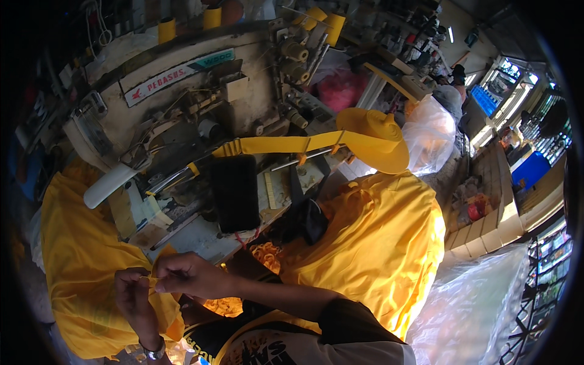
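At the lower left, my left hand [135, 299] and my right hand [190, 275] meet fingertip to fingertip. Both are closed in a pinch on an edge of yellow fabric [82, 267], which drapes down around them at the left. A wristwatch [153, 350] sits on my left wrist. My right forearm comes in from the right, across my lap. Behind my hands stands an industrial sewing machine [176, 91]. A yellow fabric strip [274, 144] runs to it from a coiled roll [377, 143] on the right.
A black rectangular pad [233, 194] stands at the machine's front. More yellow fabric [371, 243] is heaped to the right, with orange-yellow scraps [265, 255] beside it. Clear plastic sheeting [474, 298] lies farther right, and a clear plastic bag [429, 131] stands behind the roll.
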The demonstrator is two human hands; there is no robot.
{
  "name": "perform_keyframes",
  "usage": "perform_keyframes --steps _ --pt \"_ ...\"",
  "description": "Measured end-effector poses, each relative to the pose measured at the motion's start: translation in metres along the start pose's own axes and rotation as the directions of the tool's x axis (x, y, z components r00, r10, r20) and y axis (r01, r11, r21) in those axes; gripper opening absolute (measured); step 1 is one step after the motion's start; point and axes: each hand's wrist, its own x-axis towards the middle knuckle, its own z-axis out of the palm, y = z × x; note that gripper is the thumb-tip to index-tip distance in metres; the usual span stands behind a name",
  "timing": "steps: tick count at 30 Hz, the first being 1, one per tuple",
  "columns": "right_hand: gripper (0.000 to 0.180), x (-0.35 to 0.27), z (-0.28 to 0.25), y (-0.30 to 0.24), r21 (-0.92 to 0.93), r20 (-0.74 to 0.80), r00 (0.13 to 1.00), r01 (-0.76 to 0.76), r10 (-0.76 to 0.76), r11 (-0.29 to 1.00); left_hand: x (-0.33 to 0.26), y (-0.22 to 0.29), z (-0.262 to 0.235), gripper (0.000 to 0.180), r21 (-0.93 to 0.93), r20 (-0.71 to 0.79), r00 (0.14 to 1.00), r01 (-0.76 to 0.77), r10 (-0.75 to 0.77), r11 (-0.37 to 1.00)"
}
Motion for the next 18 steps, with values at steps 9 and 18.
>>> perform_keyframes --steps 9,18 --pt "0.016 0.001 -0.010 0.016 -0.196 -0.084 0.992 0.078 -0.096 0.978 0.015 -0.012 -0.027 0.009 0.276 0.057 0.998 0.013 -0.030 0.961" --pt "0.013 0.015 0.003 0.013 -0.283 -0.047 0.927 0.344 -0.371 0.895 0.042 0.022 -0.034 0.033 0.205 0.547 0.830 -0.263 0.112 0.943"
